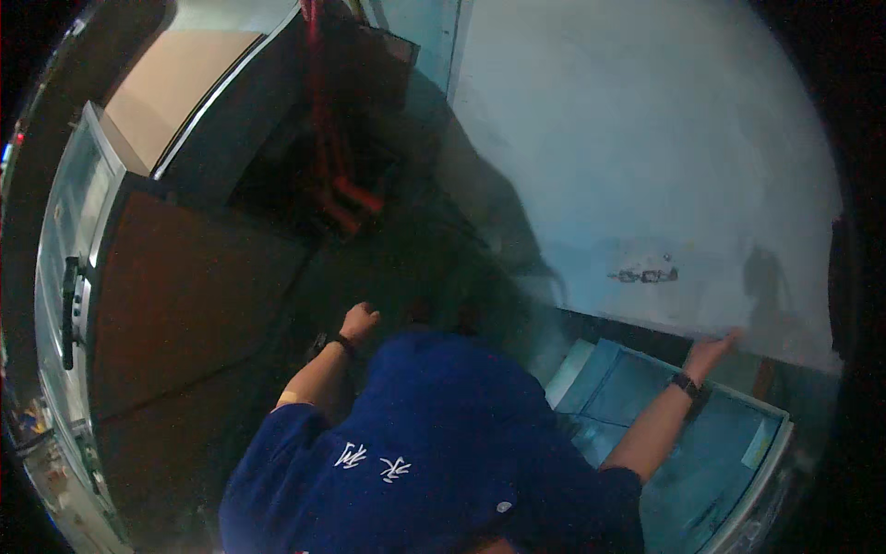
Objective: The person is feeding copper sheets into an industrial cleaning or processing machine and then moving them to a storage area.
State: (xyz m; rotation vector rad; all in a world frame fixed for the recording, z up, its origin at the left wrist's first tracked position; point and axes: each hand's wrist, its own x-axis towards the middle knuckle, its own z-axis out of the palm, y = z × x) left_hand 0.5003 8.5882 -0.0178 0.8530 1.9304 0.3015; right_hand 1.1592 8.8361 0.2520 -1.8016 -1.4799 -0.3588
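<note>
A person in a blue shirt (443,415) marked with white lettering bends over a dim floor, arms spread apart, the right hand (711,358) reaching toward four o'clock and the left hand (358,322) at eight. The broad pale panel (637,157) fills the space from one to three o'clock; its main expanse lies toward eleven from the right fingers, whose tips meet its lower edge in this view. Whether they grasp that edge, press it or stop just short cannot be told. A dark, worn patch (644,274) marks the panel at ten o'clock from the same fingers, and the teal cabinet (637,406) sits at seven from them, beneath the forearm.

The left fingers look loosely curled, but in the gloom it cannot be told whether they are clenched or hold anything. A brown panel (194,295) stands at nine o'clock from them, with red bars (355,196) near twelve, beyond the fingertips. Dark bands circle both wrists. At far nine o'clock, a black handle (69,314) runs along a silver-framed unit (57,217).
</note>
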